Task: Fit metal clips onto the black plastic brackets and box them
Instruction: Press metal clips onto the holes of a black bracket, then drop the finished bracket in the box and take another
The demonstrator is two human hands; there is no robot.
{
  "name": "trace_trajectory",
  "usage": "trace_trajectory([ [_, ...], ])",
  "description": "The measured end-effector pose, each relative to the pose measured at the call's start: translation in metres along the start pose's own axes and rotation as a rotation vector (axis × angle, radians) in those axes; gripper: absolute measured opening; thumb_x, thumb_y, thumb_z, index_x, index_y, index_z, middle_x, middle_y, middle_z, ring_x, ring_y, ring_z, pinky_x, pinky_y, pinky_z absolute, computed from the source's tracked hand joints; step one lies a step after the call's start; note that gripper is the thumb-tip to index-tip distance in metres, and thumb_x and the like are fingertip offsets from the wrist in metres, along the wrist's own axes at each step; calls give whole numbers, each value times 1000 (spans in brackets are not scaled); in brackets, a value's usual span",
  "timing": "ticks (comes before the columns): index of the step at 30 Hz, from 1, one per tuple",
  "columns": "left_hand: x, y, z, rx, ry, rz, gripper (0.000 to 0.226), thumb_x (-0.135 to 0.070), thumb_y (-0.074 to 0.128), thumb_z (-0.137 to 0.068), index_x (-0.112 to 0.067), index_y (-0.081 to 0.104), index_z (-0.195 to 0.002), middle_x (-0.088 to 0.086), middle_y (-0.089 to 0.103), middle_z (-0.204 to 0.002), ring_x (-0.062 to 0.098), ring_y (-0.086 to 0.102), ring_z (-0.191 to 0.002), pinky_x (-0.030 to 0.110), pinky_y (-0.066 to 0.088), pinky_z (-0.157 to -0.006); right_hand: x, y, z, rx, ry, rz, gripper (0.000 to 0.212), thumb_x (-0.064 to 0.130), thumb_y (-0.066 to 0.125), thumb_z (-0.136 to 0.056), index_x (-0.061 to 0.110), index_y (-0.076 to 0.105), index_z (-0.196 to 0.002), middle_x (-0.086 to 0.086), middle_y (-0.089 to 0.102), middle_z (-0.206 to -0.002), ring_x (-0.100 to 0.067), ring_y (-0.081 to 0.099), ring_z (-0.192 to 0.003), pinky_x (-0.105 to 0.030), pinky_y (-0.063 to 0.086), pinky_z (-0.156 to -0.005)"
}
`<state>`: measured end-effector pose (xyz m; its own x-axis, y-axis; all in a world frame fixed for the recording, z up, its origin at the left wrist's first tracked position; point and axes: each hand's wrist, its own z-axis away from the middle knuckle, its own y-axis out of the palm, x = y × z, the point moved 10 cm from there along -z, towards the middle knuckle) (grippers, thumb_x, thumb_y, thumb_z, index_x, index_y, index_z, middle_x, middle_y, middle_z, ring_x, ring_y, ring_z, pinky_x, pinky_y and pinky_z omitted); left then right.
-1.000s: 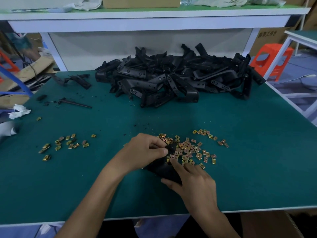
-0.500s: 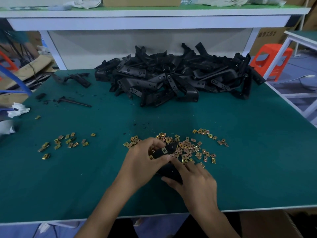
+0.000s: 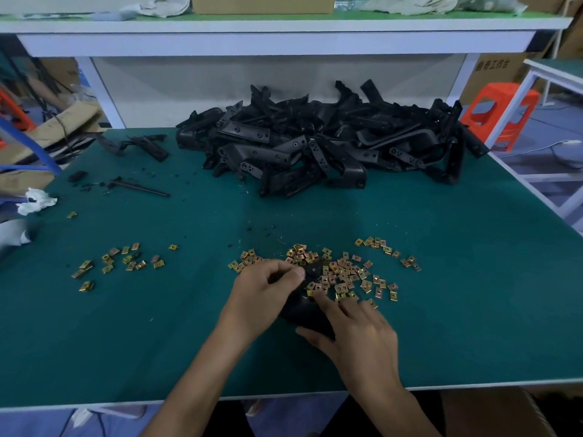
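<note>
— Where is the piece you're working on?

— I've got one black plastic bracket (image 3: 303, 310) lying on the green-matted counter (image 3: 157, 326), toward the middle of the near edge. Its far end is pushed into the main scatter of small square brass-coloured metal clips (image 3: 347, 272), so I think it sits there to have a clip always in easy reach.

— And your hands?

— My left hand (image 3: 268, 288) has its fingers curled round the bracket's far end with the thumb pressed on top. I judge that steadies the spot where a clip goes on. My right hand (image 3: 356, 335) lies low, its fingers (image 3: 344, 307) spread and fairly straight over the nearest clips. The forefinger tip touches them and the thumb rests against the bracket's near end. I cannot tell whether a clip is trapped under a fingertip.

— Which step, then?

— Choosing a clip, I'd say. I see none on the bracket end that shows.

— Much left?

— Plenty. A big heap of black plastic brackets (image 3: 315, 143) runs along the far edge, and a smaller scatter of clips (image 3: 120, 260) lies toward the left edge. A brown cardboard shape (image 3: 492, 411) shows below the near right corner. It may be the box, but I can't be sure.
</note>
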<state>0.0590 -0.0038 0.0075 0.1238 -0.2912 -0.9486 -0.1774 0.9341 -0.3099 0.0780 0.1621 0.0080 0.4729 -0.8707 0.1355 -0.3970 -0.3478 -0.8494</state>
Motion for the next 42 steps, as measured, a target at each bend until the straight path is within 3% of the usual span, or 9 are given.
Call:
trace_trajectory([
  [5,-9,1,1,87,54,-180,19,-46,65,-87,-31,74,-79,-11,71,-78,9,66,-77,38,53,-76,-1,2,0,5,3,2,61,73,44,-81,30,76,-111,6,64,-73,-18,60,-64,-28,43,-49],
  [13,-31,-6,19,-36,188,-387,22,-47,76,-83,-40,69,-103,-35,62,-89,-14,55,-98,5,41,-75,-5,1,0,23,57,16,59,73,46,-82,33,75,-113,8,60,-72,-17,58,-65,-25,39,-50],
  [18,-51,-4,22,-128,279,-441,24,-39,73,-89,-35,68,-112,-24,68,-105,-2,61,-99,30,53,-86,-4,-7,2,-14,60,-126,56,47,87,-72,23,73,-121,6,66,-80,-19,63,-71,-28,49,-54],
  [22,-69,21,25,-58,368,-457,26,-37,71,-92,-33,67,-117,-21,67,-112,1,60,-104,30,52,-89,-23,-27,23,-56,100,-157,52,42,80,-80,20,70,-126,5,68,-87,-20,62,-74,-28,44,-68],
  [26,-87,93,42,196,472,-429,35,-35,75,-89,-35,67,-122,-21,65,-116,-1,60,-107,7,40,-87,-65,-64,82,-141,304,-117,47,49,64,-85,21,74,-121,4,72,-92,-22,68,-76,-29,48,-73],
  [31,-92,179,82,499,507,-394,63,-63,55,-82,-65,23,-136,-41,46,-117,-23,41,-112,-3,29,-88,-125,-120,187,-233,632,-32,45,50,69,-85,23,75,-119,7,76,-100,-19,72,-77,-24,53,-75],
  [37,-69,199,94,658,487,-435,33,-44,62,-92,-53,54,-122,-34,59,-109,-19,49,-107,7,39,-84,-238,-167,302,-80,1275,31,80,52,71,-86,23,40,-154,-8,61,-139,-29,60,-124,-39,51,-99],
  [40,-55,191,89,653,449,-461,29,-40,64,-93,-56,54,-114,-35,60,-109,-17,49,-107,10,40,-85,-268,-170,305,32,1320,79,86,48,61,-96,13,17,-161,-14,29,-163,-29,21,-153,-45,23,-123],
  [42,-49,178,79,605,422,-445,27,-38,66,-93,-55,57,-112,-37,60,-110,-16,50,-108,5,38,-84,-267,-163,275,37,1234,79,72,44,60,-98,14,31,-157,-12,35,-161,-29,26,-150,-47,30,-120],
])
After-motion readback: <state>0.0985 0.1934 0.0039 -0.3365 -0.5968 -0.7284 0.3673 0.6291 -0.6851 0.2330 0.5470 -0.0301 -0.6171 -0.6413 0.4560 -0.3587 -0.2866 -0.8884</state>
